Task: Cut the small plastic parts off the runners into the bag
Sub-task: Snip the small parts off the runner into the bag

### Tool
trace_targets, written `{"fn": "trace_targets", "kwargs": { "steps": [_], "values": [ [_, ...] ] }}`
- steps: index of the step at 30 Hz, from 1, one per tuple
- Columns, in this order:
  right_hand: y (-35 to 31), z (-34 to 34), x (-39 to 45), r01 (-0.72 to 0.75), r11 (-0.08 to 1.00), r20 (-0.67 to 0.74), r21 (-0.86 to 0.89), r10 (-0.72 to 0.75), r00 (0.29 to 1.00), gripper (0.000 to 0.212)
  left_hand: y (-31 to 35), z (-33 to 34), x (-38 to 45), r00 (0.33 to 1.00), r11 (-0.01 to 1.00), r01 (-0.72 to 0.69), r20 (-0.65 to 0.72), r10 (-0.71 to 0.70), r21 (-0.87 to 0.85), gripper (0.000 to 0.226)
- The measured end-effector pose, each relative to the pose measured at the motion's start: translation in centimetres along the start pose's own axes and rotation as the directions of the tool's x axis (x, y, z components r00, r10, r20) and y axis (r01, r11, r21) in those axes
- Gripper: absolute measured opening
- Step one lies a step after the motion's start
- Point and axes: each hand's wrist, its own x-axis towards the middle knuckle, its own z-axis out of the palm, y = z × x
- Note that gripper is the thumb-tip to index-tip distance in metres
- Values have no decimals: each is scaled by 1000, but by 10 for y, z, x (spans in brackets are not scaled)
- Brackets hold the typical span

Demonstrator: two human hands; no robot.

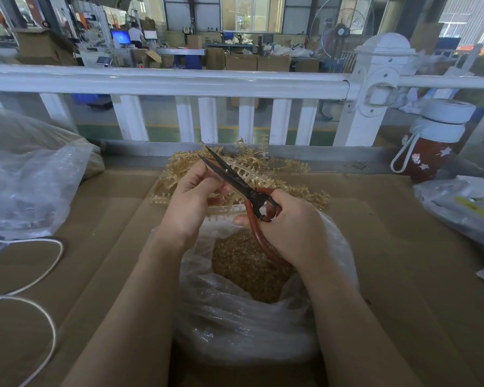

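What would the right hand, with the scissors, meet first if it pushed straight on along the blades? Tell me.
Probably the runner that the left hand holds up between the open blades of the scissors gripped by the right hand. Behind it lies the runner pile; depth is unclear.

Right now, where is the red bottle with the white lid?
In the head view, the red bottle with the white lid stands at the far right of the cardboard-covered table, beside the white fence post.
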Motion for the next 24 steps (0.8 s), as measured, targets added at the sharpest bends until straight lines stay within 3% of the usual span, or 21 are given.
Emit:
{"fn": "trace_targets", "kwargs": {
  "steps": [17, 24],
  "values": [
    [5, 3, 2, 36, 999, -41, -12, -37, 998, 68, 3, 0, -1, 1000, 1000, 21, -15, -21, 21, 10],
    [3, 3, 3, -1, 1000, -13, 7, 2, 1000, 46, 0, 1, -2, 1000, 999, 15, -27, -14, 44, 17]
  ]
}}
